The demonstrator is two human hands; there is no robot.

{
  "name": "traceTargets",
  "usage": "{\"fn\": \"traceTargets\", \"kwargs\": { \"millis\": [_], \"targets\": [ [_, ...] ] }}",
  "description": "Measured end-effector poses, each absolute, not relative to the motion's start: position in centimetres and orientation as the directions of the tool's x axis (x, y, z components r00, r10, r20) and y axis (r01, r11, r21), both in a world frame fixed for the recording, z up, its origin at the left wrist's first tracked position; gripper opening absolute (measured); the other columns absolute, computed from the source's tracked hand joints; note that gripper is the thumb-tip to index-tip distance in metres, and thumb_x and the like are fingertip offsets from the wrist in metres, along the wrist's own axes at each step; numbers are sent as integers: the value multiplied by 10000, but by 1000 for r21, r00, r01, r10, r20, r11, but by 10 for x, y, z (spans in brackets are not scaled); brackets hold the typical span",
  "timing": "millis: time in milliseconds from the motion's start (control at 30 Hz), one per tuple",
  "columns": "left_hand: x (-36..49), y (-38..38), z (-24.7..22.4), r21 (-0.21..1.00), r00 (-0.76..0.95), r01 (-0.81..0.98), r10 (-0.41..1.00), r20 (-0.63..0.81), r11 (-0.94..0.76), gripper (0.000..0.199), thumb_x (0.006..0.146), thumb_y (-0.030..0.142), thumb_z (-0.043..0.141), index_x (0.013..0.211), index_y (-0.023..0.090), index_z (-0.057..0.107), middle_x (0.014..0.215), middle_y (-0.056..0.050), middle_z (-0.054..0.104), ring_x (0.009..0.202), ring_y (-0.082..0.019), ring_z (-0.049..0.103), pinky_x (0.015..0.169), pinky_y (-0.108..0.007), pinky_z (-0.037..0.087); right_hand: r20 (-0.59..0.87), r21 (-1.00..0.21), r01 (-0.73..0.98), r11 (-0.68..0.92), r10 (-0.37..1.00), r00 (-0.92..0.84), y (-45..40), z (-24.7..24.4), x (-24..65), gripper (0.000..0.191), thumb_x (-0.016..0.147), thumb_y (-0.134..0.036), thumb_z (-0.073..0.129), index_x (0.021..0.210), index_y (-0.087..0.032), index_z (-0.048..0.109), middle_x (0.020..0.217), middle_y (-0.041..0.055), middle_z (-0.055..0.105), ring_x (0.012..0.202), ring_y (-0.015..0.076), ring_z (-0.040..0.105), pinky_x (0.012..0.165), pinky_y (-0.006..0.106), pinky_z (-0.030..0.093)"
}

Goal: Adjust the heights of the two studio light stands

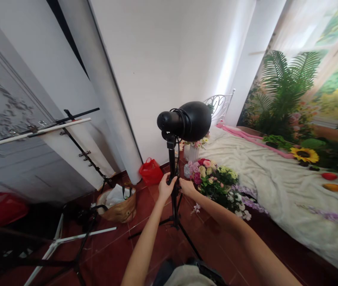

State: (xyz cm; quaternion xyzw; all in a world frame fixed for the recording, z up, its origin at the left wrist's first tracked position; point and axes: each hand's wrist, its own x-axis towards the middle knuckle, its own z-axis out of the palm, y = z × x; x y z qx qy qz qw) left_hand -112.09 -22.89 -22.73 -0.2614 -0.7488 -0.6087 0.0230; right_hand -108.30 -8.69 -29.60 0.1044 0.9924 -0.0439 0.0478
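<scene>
Right in front of me stands a black light stand (173,206) with its legs spread on the red tiles. A black studio lamp (197,121) with a bowl-shaped reflector sits on top, its cable looped around the neck. My left hand (166,186) is closed around the stand's column from the left, about midway up. Close by on the right side, my right hand (187,187) is closed at the same height of the column. Its fingertips are partly hidden behind the stand, where a knob may be; I cannot make it out.
To the right lies a bed (264,178) with a cream cover, a sunflower (304,155) and flowers on it. Artificial flowers (207,174) crowd the floor beside it. At left are a woven basket (121,208), a red bag (150,171) and a backdrop stand (82,151).
</scene>
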Motion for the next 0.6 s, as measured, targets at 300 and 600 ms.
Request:
{"fn": "traceTargets", "kwargs": {
  "millis": [300, 600],
  "targets": [
    [-1119, -232, -229, 907, -864, 402, 379, 331, 124, 363, 758, 461, 597, 1007, 198, 607, 1005, -71, 661, 895, -185, 619, 861, -347, 478, -244, -46, 131, 990, 116, -963, -82, -298, -1100, 295, 800, -189, 550, 1089, -135, 567, 1011, 167, 650, 922, 264, 644, 756, 355, 497],
    [-1116, -232, -227, 903, -863, 412, 369, 344, 122, 355, 767, 458, 588, 1005, 195, 604, 999, -67, 658, 898, -179, 617, 857, -332, 474, 30, -41, 245, 969, 247, -969, -100, -315, -1074, 422, 918, -159, 320, 1341, -154, 311, 1167, 167, 577, 1055, 199, 569, 844, 282, 422]
  ]
}}
